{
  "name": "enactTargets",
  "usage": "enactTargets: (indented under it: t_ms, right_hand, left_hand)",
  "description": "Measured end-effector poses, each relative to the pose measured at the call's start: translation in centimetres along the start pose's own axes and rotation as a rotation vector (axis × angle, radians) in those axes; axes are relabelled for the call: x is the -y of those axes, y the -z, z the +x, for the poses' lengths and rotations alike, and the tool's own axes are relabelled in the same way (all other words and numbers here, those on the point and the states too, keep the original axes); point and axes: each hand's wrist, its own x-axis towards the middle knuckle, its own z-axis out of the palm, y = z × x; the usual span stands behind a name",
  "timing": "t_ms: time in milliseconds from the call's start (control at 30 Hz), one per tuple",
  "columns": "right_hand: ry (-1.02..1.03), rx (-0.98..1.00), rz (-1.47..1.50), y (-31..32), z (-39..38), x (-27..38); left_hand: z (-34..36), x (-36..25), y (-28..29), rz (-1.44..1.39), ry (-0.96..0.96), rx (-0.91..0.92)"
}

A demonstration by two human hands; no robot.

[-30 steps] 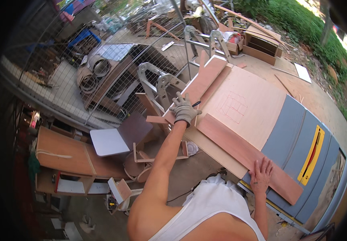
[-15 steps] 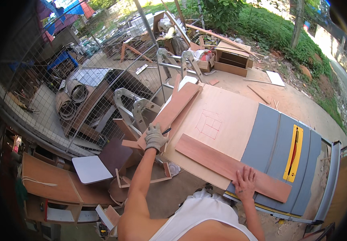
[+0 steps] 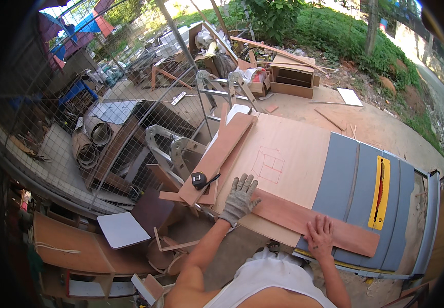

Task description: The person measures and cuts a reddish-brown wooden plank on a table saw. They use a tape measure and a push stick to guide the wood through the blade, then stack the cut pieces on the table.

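Note:
My left hand (image 3: 240,199), in a grey work glove, lies with fingers spread at the left end of a reddish-brown wooden board (image 3: 286,211). Bare, my right hand (image 3: 319,237) rests flat on the same board farther right, fingers stretched out. The board spans a pale plywood sheet (image 3: 296,149) and the grey table saw top (image 3: 343,169). On a reddish plank (image 3: 223,152) to the left sit a black tape measure (image 3: 199,179) and a dark pen (image 3: 213,180). A red line drawing (image 3: 269,165) marks the plywood.
A red saw blade (image 3: 380,191) stands in a yellow insert at the right of the table. Beyond the planks is a folding metal ladder (image 3: 173,149) beside a wire fence. Brown wooden panels (image 3: 70,238) and a white panel (image 3: 123,230) lie at the lower left.
My left hand has moved right from the stacked planks to the board's left end. The tape measure now shows on the plank where that hand was. My right hand stays on the board.

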Motion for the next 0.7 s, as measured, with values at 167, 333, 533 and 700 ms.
enactTargets:
  t_ms: [167,333,533,700]
  right_hand:
    - [-0.013,0.042,-0.005,-0.1,-0.5,-0.5]
    - [0.002,0.051,0.016,0.1,-0.4,-1.2]
    - [-0.066,0.093,0.074,0.5,0.5,0.3]
    - [-0.346,0.024,1.067,-0.4,3.5,2.0]
  left_hand:
    - [9.5,5.5,4.7,0.077,0.659,0.12]
    - [8.5,9.4,10.2,0.128,0.867,0.475]
    - [-2.0,10.8,8.3,0.077,0.829,0.156]
    - [0.4,0.5,8.5,-0.354,0.458,-0.141]
